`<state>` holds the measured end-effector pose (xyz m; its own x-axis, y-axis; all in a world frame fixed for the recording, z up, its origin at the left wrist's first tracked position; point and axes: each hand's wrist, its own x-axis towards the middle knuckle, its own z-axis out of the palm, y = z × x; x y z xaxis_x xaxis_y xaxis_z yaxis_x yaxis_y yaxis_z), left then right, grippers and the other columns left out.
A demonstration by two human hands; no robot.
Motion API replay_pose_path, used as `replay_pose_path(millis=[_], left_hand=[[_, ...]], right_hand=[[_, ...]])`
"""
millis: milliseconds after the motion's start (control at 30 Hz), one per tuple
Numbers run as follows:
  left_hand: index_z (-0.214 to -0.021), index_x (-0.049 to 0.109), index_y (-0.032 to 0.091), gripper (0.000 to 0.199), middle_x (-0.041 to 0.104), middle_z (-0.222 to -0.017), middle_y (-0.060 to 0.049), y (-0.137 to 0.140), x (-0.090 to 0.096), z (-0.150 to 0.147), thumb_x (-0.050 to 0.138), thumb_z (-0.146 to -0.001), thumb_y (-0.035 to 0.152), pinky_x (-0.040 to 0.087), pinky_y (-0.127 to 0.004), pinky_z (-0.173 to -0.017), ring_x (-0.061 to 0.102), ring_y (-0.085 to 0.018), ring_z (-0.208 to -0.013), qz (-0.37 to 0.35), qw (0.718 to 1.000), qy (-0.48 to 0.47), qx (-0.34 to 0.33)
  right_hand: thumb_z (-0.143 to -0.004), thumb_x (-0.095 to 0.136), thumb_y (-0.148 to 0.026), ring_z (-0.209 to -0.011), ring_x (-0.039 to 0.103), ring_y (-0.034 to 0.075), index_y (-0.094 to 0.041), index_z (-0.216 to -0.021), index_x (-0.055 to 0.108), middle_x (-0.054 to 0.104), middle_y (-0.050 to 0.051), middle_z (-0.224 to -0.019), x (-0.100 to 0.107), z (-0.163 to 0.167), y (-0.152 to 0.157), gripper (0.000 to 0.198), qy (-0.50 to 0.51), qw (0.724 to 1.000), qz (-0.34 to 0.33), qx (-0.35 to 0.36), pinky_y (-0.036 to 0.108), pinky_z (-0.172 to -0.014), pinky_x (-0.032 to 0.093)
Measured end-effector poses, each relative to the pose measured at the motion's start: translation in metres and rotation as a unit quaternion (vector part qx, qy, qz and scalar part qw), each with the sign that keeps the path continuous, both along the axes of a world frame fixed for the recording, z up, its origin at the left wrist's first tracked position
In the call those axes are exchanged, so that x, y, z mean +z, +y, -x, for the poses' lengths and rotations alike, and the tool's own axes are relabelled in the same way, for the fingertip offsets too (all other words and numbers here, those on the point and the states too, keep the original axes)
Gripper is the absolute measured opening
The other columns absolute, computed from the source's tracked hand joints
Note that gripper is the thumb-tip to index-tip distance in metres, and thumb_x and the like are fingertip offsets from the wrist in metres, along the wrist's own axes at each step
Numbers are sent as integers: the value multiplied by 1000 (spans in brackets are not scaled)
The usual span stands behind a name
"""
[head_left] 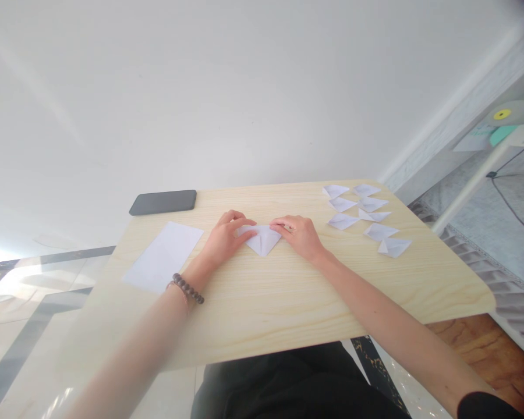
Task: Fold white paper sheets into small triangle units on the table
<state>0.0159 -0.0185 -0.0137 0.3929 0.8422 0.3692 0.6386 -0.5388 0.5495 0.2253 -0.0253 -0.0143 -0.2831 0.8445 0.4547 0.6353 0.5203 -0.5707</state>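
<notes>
Between my hands, over the middle of the table, is a folded piece of white paper (262, 241) with its point toward me and a crease down its centre. My left hand (232, 231) pinches its left upper corner between thumb and fingers. At the opposite corner, my right hand (297, 231) grips the paper the same way. Dark beads circle my left wrist. Right of my right hand lie several folded white paper boats (343, 221), set out in two rough columns. A flat white paper sheet (163, 256) rests left of my left hand.
A black phone (163, 202) lies at the table's far left corner. The pale wooden table (262, 314) stands close to a white wall (253, 93). Off its right side are a white metal pole (467, 189) and a dark cable (513, 206).
</notes>
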Motion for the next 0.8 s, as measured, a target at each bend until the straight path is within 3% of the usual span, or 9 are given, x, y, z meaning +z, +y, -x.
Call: replay_pose_path(millis=[133,267,333,500,667,800], left_hand=[[-95,63,25,20,51,-96,-3,0,1,0,49,-82,31,38,-32,-86,47,-17,-95,-56,998,32,-13],[-87,61,21,16,57,-87,-3,0,4,0,48,-83,28,38,-33,-82,48,-18,-88,-61,994,81,-30],[-84,58,19,14,59,-81,-2,1,5,-1,47,-83,27,38,-33,-78,50,-17,-83,-52,993,103,-38],[-89,55,18,14,59,-82,-3,0,5,-4,43,-84,25,37,-32,-75,52,-16,-81,-38,991,126,-40],[-97,56,20,21,58,-86,-4,-2,6,-4,40,-86,29,38,-33,-77,53,-17,-83,-19,991,119,-52],[-96,57,21,24,58,-87,-4,0,4,-3,51,-80,38,40,-32,-76,54,-18,-83,17,995,88,-52]], right_hand=[[-84,48,-28,-92,54,16,-23,-82,63,63,2,-97,2,1,-1,16,-29,997,-65,2,31,-83,39],[-82,50,-28,-107,45,19,-22,-80,63,53,3,-115,4,2,-4,14,-65,994,-92,-6,34,-90,34],[-80,53,-32,-103,46,19,-23,-83,62,56,3,-109,4,2,-4,12,-82,994,-70,10,36,-88,33],[-72,61,-39,-94,49,19,-24,-100,57,60,2,-98,-3,-2,0,32,-76,997,16,30,35,-84,34],[-72,61,-37,-91,49,20,-26,-93,62,59,3,-92,-4,-3,2,24,-60,996,58,23,37,-85,33],[-73,61,-36,-86,50,19,-26,-96,63,58,3,-85,-3,-2,3,25,-46,996,72,26,36,-83,34]])
